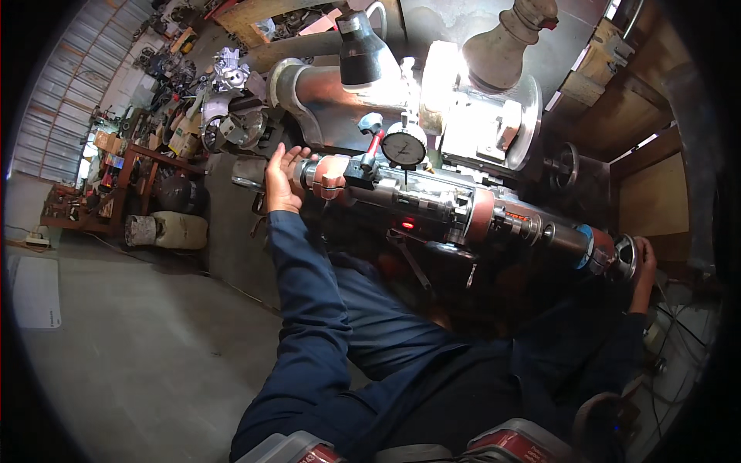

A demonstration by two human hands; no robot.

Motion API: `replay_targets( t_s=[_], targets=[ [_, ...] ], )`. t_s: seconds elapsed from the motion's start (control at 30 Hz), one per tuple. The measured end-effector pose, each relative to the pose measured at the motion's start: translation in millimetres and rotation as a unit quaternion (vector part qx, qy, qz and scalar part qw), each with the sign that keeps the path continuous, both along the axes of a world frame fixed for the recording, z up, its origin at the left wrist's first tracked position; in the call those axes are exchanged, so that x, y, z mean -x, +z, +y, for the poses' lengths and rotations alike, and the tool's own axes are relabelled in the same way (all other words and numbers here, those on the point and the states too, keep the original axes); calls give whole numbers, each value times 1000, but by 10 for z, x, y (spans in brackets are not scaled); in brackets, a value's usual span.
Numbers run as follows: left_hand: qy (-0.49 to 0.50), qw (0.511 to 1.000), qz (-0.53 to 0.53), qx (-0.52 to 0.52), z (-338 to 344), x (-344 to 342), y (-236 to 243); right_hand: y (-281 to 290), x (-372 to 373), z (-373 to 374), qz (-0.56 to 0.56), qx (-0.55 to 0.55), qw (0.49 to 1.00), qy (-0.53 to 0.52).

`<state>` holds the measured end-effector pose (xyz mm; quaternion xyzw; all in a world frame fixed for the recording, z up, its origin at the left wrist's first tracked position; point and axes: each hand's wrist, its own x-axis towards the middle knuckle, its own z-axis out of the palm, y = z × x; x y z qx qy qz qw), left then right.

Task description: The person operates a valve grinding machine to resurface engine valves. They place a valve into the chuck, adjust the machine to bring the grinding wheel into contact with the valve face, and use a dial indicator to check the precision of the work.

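A long cylindrical metal machine with reddish collars lies across the middle, with a round dial gauge mounted on top of it. My left hand rests against the machine's left end, fingers spread around the reddish collar. My right hand grips the round handwheel at the machine's right end. A small red light glows under the barrel. Both arms wear dark blue sleeves.
A large bright metal machine body with a grey knob stands behind. Cluttered shelves and parts fill the upper left. A white jug sits on the concrete floor. Wooden panels stand at right.
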<state>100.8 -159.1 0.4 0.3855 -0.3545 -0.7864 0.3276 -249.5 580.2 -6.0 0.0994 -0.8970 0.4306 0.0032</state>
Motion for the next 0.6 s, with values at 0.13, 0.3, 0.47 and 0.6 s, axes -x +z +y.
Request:
replay_targets(
  t_s=[0.13, 0.3, 0.47, 0.6],
  targets=[
    [-94, 992, -72, 54, 144, 69, 246, -355, 95, 296, -66, 38, 987, 145],
    [-211, 946, -222, 108, -37, 139, 197, -910, 85, 1136, -70, -141, 984, 84],
    [-201, 857, -370, 295, -50, 110, 76, 515, -527, 352, -138, -253, 958, 10],
    [-215, 815, -266, 467, -72, 93, -8, 1301, -919, -876, 276, -160, 947, -28]
  ],
)
